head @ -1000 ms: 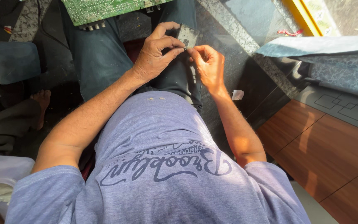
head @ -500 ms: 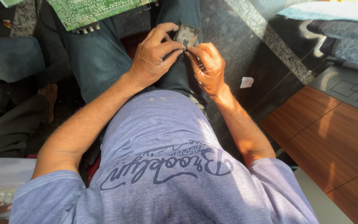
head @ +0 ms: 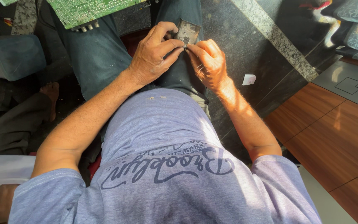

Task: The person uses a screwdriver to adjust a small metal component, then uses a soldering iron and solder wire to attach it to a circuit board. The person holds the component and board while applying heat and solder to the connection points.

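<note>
The left hand [head: 152, 58] and right hand [head: 208, 64] both pinch a small flat rectangular metal part [head: 187, 32], dull grey and scuffed, held above the person's denim-clad knee. A green printed circuit board [head: 88, 10] with soldered pins rests on the other thigh. A translucent grey plastic container [head: 13, 56] stands on the dark polished stone floor [head: 237, 37].

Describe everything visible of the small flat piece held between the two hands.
The piece is small, flat and roughly rectangular, grey-silver and metallic-looking, with a worn, mottled face. It is held above the lap, over the jeans, its upper part showing and the lower part hidden by fingers. The left hand grips its left side; the right hand pinches its lower right edge, where a tiny dark part sits at the fingertips. What that part is cannot be told.
</note>
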`<state>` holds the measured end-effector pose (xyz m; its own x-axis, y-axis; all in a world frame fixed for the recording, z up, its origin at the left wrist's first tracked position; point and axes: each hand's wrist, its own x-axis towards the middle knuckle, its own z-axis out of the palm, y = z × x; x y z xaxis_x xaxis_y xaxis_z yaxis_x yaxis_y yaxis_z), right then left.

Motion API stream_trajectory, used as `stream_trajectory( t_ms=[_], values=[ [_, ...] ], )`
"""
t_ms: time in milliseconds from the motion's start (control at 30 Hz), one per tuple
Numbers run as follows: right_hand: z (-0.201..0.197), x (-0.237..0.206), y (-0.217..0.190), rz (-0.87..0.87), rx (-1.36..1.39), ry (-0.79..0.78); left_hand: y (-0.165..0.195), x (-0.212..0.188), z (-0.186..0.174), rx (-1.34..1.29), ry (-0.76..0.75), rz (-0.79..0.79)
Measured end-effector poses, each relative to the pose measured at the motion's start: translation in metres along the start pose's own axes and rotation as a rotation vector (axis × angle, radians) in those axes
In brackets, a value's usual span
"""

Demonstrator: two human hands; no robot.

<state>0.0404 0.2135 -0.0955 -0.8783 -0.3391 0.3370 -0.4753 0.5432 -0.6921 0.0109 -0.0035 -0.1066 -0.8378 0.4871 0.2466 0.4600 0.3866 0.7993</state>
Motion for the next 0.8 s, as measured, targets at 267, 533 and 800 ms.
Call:
stream_trajectory(
  t_ms=[267,533,800],
  values=[
    [0.0027,0.0008,0.0018,0.001,0.018,0.003,0.0003,0.0024,-0.0022,0.019,-0.01,0.008],
    [0.0011,0.004,0.0032,-0.038,0.048,-0.008,-0.0005,0.0026,0.0007,0.064,0.005,0.031],
    [-0.0004,0.0053,0.0076,-0.055,0.058,-0.049,-0.0006,0.0041,-0.0007,0.112,-0.003,0.056]
  ],
)
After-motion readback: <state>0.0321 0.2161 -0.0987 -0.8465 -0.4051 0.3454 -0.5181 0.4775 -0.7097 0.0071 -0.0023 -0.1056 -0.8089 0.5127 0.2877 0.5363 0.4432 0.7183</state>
